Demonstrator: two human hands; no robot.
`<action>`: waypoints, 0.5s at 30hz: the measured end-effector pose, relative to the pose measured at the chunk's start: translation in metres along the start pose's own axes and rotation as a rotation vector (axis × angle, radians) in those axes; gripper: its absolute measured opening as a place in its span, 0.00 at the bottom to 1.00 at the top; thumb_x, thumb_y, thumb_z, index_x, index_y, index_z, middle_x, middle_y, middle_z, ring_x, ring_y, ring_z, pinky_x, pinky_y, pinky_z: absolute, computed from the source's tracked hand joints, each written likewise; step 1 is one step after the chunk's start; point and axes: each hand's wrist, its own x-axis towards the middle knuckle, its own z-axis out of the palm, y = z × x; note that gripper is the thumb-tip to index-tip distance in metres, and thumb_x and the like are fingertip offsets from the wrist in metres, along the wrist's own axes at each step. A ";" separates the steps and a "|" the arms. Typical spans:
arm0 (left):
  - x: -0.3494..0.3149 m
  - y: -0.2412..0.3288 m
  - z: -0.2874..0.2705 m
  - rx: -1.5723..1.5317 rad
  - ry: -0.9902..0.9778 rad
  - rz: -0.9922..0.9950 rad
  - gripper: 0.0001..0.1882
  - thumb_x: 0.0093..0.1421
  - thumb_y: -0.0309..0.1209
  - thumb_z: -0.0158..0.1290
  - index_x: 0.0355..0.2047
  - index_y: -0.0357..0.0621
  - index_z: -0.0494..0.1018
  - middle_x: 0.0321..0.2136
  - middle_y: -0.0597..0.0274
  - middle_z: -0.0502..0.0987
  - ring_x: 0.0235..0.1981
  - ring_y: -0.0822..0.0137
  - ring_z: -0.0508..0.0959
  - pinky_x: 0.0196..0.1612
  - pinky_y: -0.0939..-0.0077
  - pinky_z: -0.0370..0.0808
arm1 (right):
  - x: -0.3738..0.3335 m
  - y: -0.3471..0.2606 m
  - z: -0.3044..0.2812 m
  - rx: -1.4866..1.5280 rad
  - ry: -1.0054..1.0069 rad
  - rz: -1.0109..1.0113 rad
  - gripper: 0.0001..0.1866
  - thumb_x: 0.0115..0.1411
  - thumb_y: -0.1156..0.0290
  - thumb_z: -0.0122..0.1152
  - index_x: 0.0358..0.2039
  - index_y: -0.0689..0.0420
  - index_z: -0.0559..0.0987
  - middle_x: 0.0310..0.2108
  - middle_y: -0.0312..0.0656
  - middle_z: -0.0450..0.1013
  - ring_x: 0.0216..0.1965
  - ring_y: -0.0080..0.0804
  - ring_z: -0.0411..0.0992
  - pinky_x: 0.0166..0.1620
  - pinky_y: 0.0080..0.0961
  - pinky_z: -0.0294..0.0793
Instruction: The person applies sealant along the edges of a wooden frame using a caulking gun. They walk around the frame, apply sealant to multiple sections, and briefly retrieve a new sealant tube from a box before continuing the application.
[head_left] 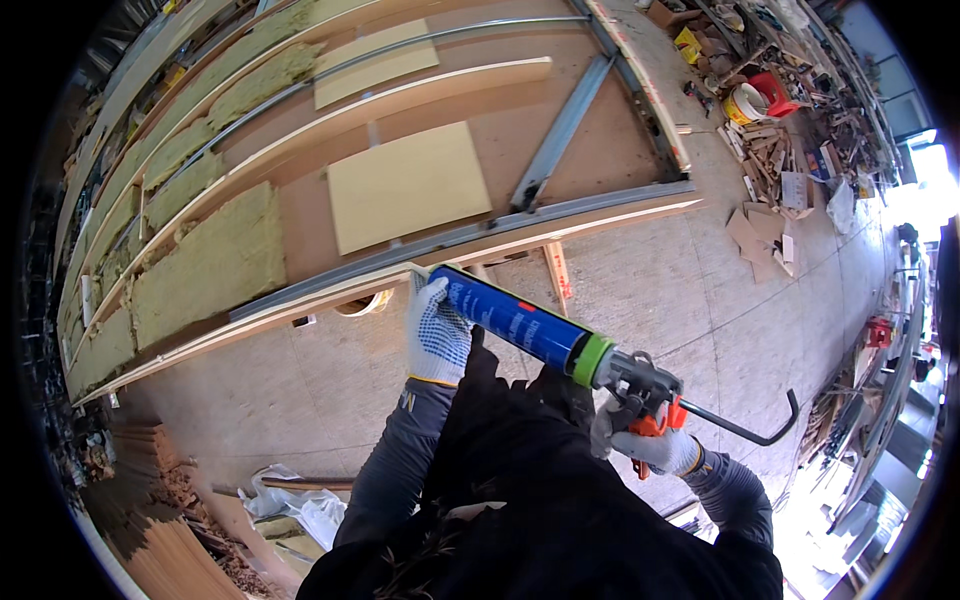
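I see a caulking gun (592, 362) at the centre of the frame, loaded with a blue tube (515, 320) and slanting from just under the framed panel down toward the lower right, where its hooked rod (745, 428) sticks out. My left hand (437, 335), in a white glove with blue dots, supports the tube's front end, fingers curled against it; their far side is hidden from me. My right hand (655, 447), also gloved, has its fingers clamped around the handle by the orange trigger (660, 418); I cannot tell how far that is squeezed. Behind the tube's front end runs the wooden rail (600, 225) of the panel, though I cannot tell whether they touch. Along that rail lies a metal channel (560, 215), with a diagonal brace (565, 130) rising from it near the panel's right end. Farther in, at upper centre, two pale yellow sheets (410, 188) rest on brown board, and slabs of greenish insulation (215, 265) fill the upper left. Concrete floor (640, 290) spreads below and to the right, with a scrap pile (775, 165) and a red container (772, 92) at upper right. Brown boards (165, 540) and crumpled plastic (310, 510) lie at lower left.
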 end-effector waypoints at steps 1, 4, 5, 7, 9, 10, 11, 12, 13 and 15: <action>0.007 -0.021 0.007 0.005 -0.001 0.011 0.14 0.64 0.25 0.51 0.50 0.45 0.72 0.41 0.61 0.80 0.41 0.68 0.82 0.45 0.73 0.82 | -0.010 -0.007 -0.018 -0.028 0.022 0.015 0.17 0.58 0.85 0.53 0.48 0.59 0.69 0.33 0.44 0.75 0.33 0.31 0.75 0.37 0.31 0.77; 0.020 -0.088 0.060 0.028 0.007 0.052 0.16 0.63 0.23 0.51 0.50 0.50 0.70 0.39 0.65 0.77 0.39 0.69 0.80 0.41 0.74 0.81 | -0.043 -0.021 -0.076 -0.046 0.105 0.040 0.16 0.59 0.85 0.54 0.47 0.60 0.69 0.31 0.44 0.75 0.33 0.32 0.77 0.37 0.31 0.79; 0.028 -0.113 0.075 -0.030 0.002 0.051 0.16 0.62 0.22 0.51 0.49 0.54 0.70 0.36 0.66 0.76 0.37 0.71 0.80 0.39 0.74 0.81 | -0.052 -0.032 -0.098 -0.109 0.114 0.040 0.12 0.59 0.83 0.55 0.44 0.61 0.71 0.30 0.44 0.75 0.33 0.33 0.77 0.38 0.32 0.79; 0.047 -0.163 0.096 0.022 -0.110 -0.015 0.12 0.63 0.23 0.49 0.46 0.53 0.70 0.37 0.66 0.77 0.37 0.71 0.80 0.40 0.73 0.81 | -0.077 -0.030 -0.151 0.018 0.176 0.022 0.07 0.59 0.81 0.56 0.39 0.61 0.73 0.29 0.45 0.75 0.33 0.33 0.77 0.39 0.33 0.79; 0.059 -0.214 0.128 0.051 -0.084 0.018 0.12 0.63 0.23 0.49 0.45 0.53 0.69 0.35 0.67 0.75 0.35 0.71 0.79 0.38 0.74 0.80 | -0.093 -0.045 -0.198 0.054 0.169 0.018 0.15 0.57 0.73 0.64 0.42 0.59 0.69 0.27 0.42 0.69 0.30 0.39 0.74 0.36 0.41 0.77; 0.065 -0.237 0.145 0.097 -0.018 0.017 0.12 0.63 0.23 0.49 0.46 0.51 0.68 0.34 0.67 0.74 0.34 0.72 0.78 0.37 0.74 0.80 | -0.101 -0.053 -0.216 0.118 0.195 -0.007 0.12 0.57 0.76 0.62 0.40 0.60 0.71 0.27 0.44 0.71 0.30 0.37 0.75 0.36 0.38 0.78; 0.067 -0.257 0.161 0.056 0.006 0.027 0.13 0.63 0.23 0.50 0.47 0.49 0.67 0.34 0.66 0.74 0.34 0.71 0.78 0.36 0.74 0.80 | -0.108 -0.060 -0.235 0.183 0.222 -0.031 0.08 0.57 0.78 0.59 0.38 0.61 0.72 0.27 0.45 0.73 0.29 0.36 0.75 0.36 0.34 0.78; 0.072 -0.272 0.172 0.082 -0.022 -0.003 0.13 0.62 0.23 0.50 0.47 0.49 0.66 0.33 0.66 0.74 0.33 0.71 0.78 0.35 0.73 0.80 | -0.115 -0.063 -0.260 0.139 0.203 -0.026 0.08 0.57 0.77 0.59 0.37 0.61 0.71 0.27 0.45 0.73 0.28 0.36 0.75 0.34 0.35 0.78; 0.076 -0.286 0.181 0.108 -0.051 -0.034 0.14 0.62 0.23 0.50 0.48 0.48 0.66 0.33 0.66 0.74 0.33 0.71 0.78 0.35 0.72 0.80 | -0.122 -0.067 -0.279 0.133 0.227 -0.022 0.08 0.57 0.78 0.59 0.37 0.61 0.71 0.27 0.45 0.72 0.28 0.36 0.75 0.34 0.35 0.78; 0.086 -0.320 0.202 0.126 -0.008 -0.017 0.15 0.62 0.23 0.51 0.48 0.49 0.66 0.32 0.66 0.73 0.33 0.72 0.77 0.34 0.72 0.80 | -0.135 -0.076 -0.313 0.120 0.263 -0.005 0.08 0.57 0.78 0.58 0.37 0.61 0.71 0.27 0.45 0.72 0.28 0.36 0.75 0.33 0.36 0.78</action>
